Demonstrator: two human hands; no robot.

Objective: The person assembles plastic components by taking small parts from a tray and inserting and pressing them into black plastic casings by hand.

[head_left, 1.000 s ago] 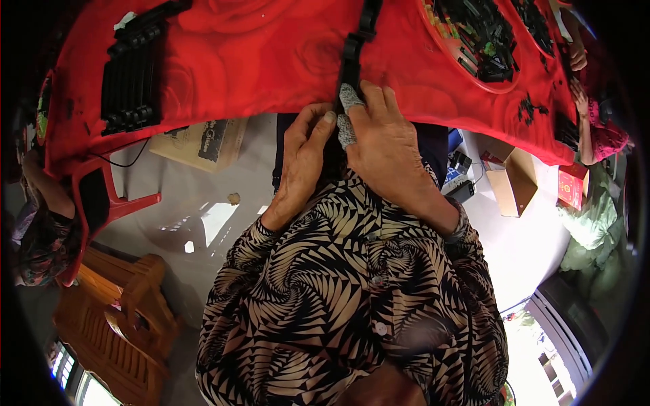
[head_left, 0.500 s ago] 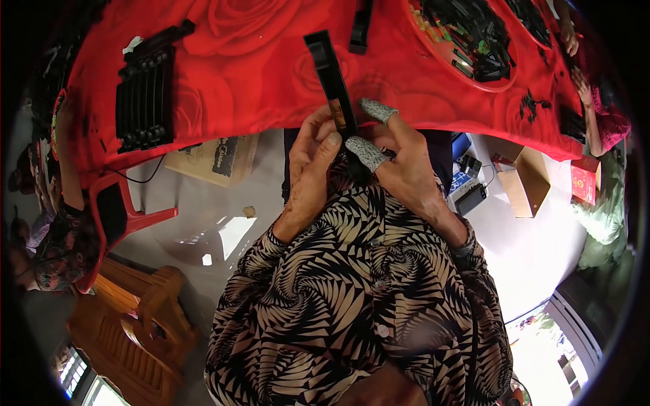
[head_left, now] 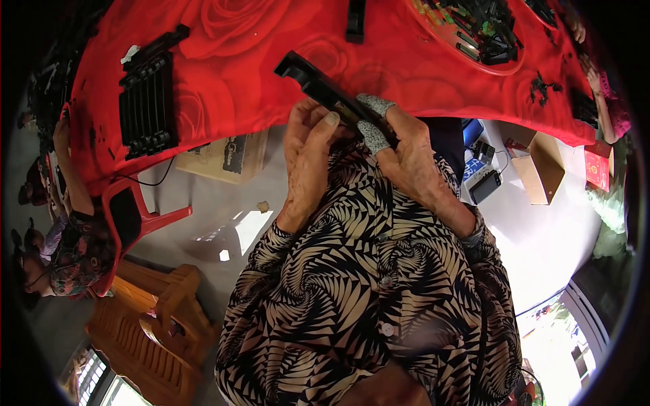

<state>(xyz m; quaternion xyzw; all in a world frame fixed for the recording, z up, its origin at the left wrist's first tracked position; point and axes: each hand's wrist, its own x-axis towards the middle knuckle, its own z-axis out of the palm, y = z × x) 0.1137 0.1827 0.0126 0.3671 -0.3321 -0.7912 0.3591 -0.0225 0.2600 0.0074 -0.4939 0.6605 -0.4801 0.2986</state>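
Gripping a long black part [head_left: 323, 93] at its near end with left hand [head_left: 307, 152] and right hand [head_left: 414, 154], over the near edge of the red table [head_left: 227, 98] — probably light, stiff, slick; best pinched by its sides.

A red cloth [head_left: 237, 81] printed with large roses covers the table, its near edge bowed by the lens. Toward the left corner of that edge, several long black strips [head_left: 149, 105] lie side by side, with another across their far ends and a white scrap [head_left: 130, 53] just beside. A lone black strip [head_left: 355, 20] lies farther from the near edge, around the middle. To its right stands a round red container [head_left: 474, 64] of mixed pieces; small black bits [head_left: 544, 88] lie scattered toward the right edge, near more dark pieces [head_left: 583, 108].
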